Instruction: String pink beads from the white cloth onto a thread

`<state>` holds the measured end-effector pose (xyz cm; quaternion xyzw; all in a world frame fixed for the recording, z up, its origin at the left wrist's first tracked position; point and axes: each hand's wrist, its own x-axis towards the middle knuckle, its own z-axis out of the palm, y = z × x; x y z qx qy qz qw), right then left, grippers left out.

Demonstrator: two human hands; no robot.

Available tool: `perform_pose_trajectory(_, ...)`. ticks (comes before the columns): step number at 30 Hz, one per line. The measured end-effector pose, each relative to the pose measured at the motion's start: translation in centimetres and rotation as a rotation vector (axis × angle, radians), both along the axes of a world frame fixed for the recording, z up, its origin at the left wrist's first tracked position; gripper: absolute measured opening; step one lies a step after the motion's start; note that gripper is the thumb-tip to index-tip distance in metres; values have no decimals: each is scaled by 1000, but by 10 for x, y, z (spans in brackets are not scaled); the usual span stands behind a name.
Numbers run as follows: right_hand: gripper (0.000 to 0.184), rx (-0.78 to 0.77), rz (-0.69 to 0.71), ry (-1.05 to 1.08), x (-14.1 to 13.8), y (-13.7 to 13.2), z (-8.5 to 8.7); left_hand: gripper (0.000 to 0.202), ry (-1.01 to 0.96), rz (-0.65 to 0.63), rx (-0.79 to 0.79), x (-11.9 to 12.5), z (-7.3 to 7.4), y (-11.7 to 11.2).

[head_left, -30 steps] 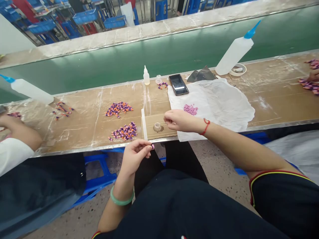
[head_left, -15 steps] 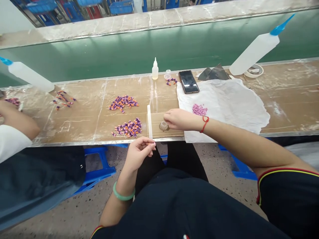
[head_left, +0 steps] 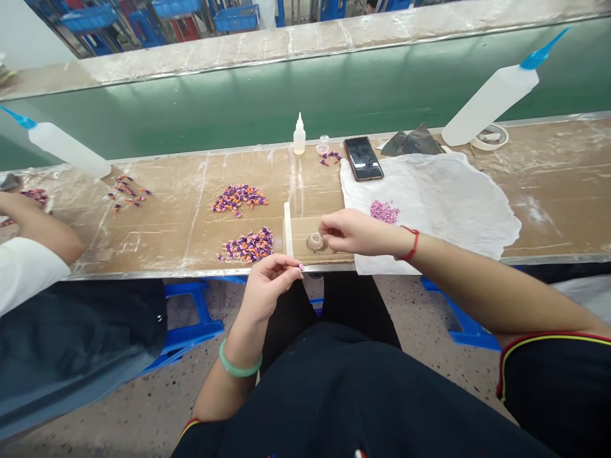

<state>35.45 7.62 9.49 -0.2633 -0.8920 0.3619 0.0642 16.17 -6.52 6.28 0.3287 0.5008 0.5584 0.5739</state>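
A small pink piece [head_left: 301,268] is pinched at the fingertips of the left hand [head_left: 270,286], a narrow grip, above the near edge of the desk [head_left: 157,248]. The right hand [head_left: 358,232] is curled just beside a small glass cup [head_left: 316,242] on a cardboard sheet [head_left: 298,245]; whether it holds anything cannot be told. Fine fingertip work is judged to be in hand, and a steady pinch seems called for next.

A pale strip [head_left: 287,229] separates the left hand [head_left: 268,286] from the right hand [head_left: 356,232], a glass jar [head_left: 316,242] just beside the right.
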Motion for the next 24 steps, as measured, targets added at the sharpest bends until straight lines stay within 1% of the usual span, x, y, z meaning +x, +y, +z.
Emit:
perform_pose_trajectory(2,15,-355,-39,170,3,-14,8,37,-60,5,49,4,7,3)
perform_pose_trajectory(3,16,-497,-54,240,5,-23,12,37,-87,3,66,7,11,4)
perform_pose_trajectory(4,18,-586,-71,296,5,-31,17,36,-108,-7,80,9,15,5)
perform_pose_trajectory(5,20,-619,-87,333,6,-39,22,35,-120,-20,94,12,20,4)
perform_pose_trajectory(7,20,-578,-106,365,7,-54,32,33,-122,-44,122,17,29,1)
perform_pose_trajectory(9,16,-485,-108,371,9,-65,40,30,-111,-56,141,21,37,-4)
perform_pose_trajectory(13,14,-356,-81,377,14,-76,49,31,-69,-65,136,26,48,-12)
perform_pose_trajectory(18,13,-260,-64,387,18,-82,54,32,-35,-64,147,28,51,-17)
perform_pose_trajectory(24,11,-194,-60,416,18,-84,54,30,-16,-36,157,30,52,-20)
